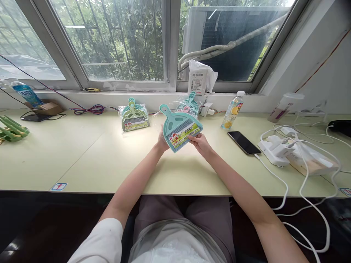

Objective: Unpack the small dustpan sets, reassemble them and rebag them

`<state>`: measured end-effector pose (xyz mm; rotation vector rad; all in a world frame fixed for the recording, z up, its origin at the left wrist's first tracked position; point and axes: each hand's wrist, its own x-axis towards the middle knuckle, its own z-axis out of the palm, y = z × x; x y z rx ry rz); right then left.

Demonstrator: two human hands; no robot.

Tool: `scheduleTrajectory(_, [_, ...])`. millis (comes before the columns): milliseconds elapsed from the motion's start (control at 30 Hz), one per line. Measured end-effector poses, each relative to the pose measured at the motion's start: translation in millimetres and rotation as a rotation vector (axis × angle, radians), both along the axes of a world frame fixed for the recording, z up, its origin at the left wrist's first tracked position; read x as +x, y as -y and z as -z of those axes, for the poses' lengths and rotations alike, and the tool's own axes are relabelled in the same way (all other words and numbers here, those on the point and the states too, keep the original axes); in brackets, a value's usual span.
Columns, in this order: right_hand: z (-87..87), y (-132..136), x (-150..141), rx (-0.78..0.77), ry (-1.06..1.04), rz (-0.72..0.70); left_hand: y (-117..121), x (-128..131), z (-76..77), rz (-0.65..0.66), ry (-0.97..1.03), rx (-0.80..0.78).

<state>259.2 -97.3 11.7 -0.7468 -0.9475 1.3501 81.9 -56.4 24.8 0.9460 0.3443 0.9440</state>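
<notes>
Teal dustpan-and-brush set (179, 128) at frame centre, lifted just above pale green desk (82, 157) — tilted, handle toward upper left. Left hand (162, 140) closed behind its left edge; right hand (200, 141) pinching lower right corner. Wrapped sets (134, 117) behind, black phone (244, 143) right of centre.

One head-worn view — looking forward and down, close over the desk (82, 160).
</notes>
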Motion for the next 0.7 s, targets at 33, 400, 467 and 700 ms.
scheduleTrajectory(33, [-0.5, 1.3, -1.6, 0.002, 0.002, -0.001, 3.8, 4.1, -0.4, 0.021, 0.01, -0.003])
scheduleTrajectory(400, [-3.9, 4.8, -10.0, 0.03, -0.095, 0.14, 3.2, 16.9, 3.0, -0.169, 0.059, -0.015])
scheduleTrajectory(467, [-0.2, 1.8, -7.9, 0.02, -0.104, 0.168, -2.6, 12.8, 6.7, -0.202, 0.025, -0.008])
scheduleTrajectory(700, [2.9, -4.0, -0.9, 0.011, -0.128, 0.189, 8.4, 11.7, 0.8, -0.049, -0.064, 0.064])
